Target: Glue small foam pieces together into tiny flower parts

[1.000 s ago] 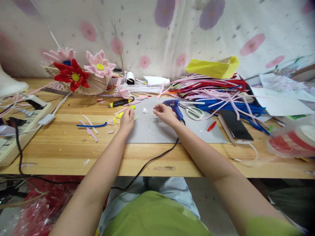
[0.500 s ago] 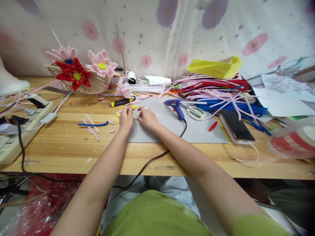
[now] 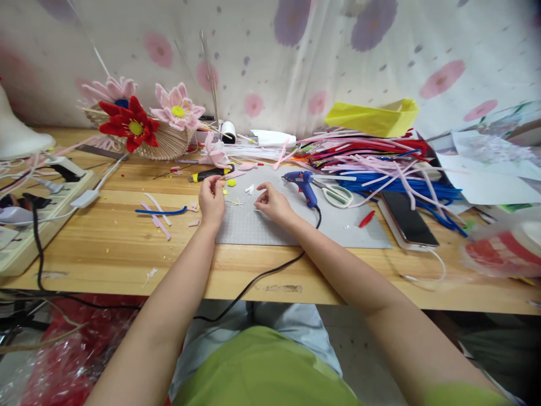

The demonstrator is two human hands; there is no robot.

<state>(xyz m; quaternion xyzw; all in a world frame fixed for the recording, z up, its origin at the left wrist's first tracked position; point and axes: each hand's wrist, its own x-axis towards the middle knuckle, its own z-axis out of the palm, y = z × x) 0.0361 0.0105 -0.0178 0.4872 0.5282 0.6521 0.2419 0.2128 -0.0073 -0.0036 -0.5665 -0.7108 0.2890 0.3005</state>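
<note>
My left hand [image 3: 212,201] is at the left edge of the grey cutting mat [image 3: 270,232], its fingers loosely bent and thumb apart, with nothing visible in them. Across the mat, my right hand [image 3: 274,204] has its thumb and forefinger parted. Thin yellow strands [image 3: 237,202] lie between the hands. Just beyond them are a small bunch of white pieces [image 3: 249,189] and a yellow disc [image 3: 231,182]. To the right of my right hand, a blue glue gun [image 3: 302,183] rests on the mat beside white-handled scissors [image 3: 338,195].
Pipe cleaners [image 3: 367,158] are heaped at the back right, by a phone [image 3: 409,217]. Fuzzy flowers [image 3: 135,127] stand at the back left. A black-and-yellow cutter [image 3: 210,173] lies behind my left hand. The glue gun's black cord [image 3: 257,277] crosses the table's front edge.
My hands were close together and have moved apart, the right one to the right and the left slightly left. The yellow strands and white pieces between them now show.
</note>
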